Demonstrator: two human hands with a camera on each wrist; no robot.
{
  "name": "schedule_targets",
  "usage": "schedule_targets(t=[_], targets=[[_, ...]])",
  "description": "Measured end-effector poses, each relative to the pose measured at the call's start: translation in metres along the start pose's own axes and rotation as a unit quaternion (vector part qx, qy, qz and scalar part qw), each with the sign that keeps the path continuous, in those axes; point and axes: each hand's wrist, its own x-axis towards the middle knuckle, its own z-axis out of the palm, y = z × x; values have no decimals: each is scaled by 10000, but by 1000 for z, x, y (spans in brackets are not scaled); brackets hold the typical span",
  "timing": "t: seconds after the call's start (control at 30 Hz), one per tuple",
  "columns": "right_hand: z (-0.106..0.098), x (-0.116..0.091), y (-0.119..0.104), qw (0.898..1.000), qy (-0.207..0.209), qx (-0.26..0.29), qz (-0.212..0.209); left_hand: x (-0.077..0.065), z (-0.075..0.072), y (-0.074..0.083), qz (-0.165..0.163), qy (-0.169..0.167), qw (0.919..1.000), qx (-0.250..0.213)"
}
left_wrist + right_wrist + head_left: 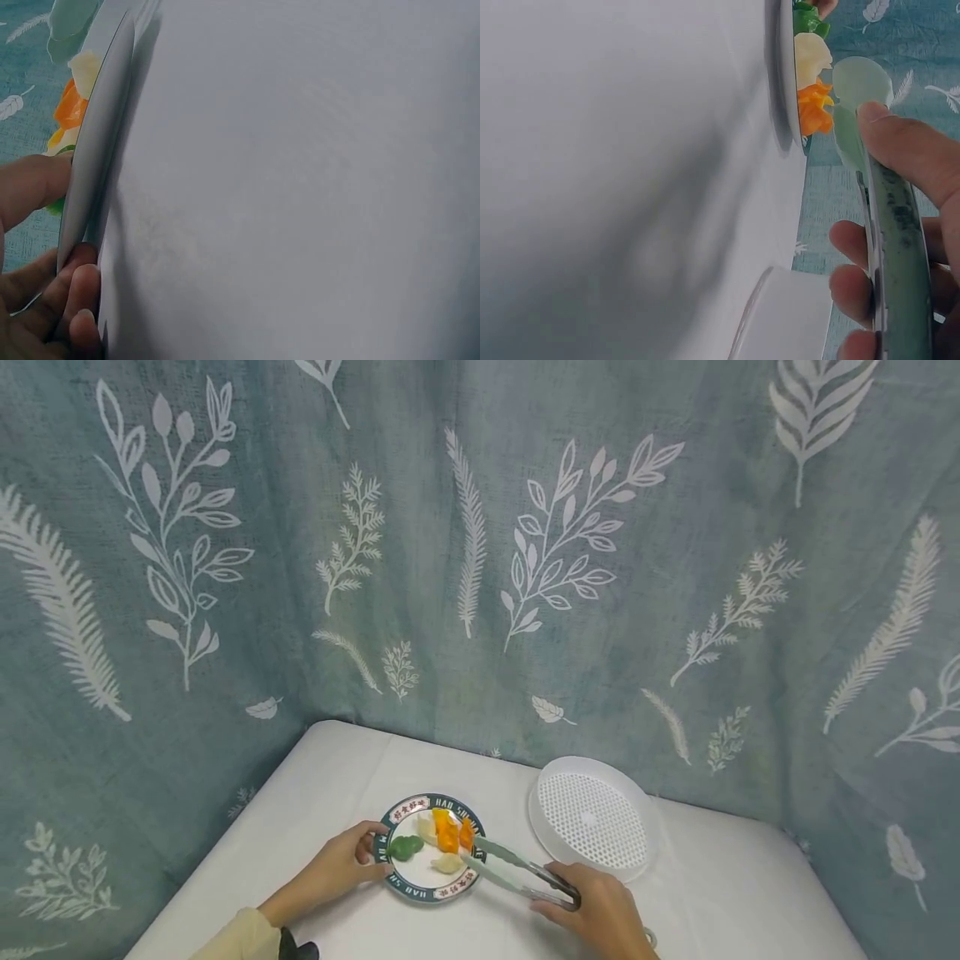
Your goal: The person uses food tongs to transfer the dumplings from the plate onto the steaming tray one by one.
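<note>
Orange, cream and green food lumps sit on a round white plate with a green rim — the left hand pinches its left edge, maybe for steadiness. The right hand grips silver-and-green tongs, tips apart, at the plate's right — likely for reach. Rightward lies a round white sieve.

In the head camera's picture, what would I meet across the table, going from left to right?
Left grip → green piece → yellow-orange piece → tongs → white perforated dish.
</note>
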Motion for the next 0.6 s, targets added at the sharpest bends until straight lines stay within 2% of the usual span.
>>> schedule_targets(t=[0.2,0.43,0.6], targets=[[6,1,-1,9990,259,-26,-374,0,2,1,134,15,9999,-12],[15,2,-2,9985,-142,18,-536,-1,3,5,46,-89,9999,-5],[19,6,-6,9967,-132,103,-799,-4,0,4,-50,-11,10000,31]])
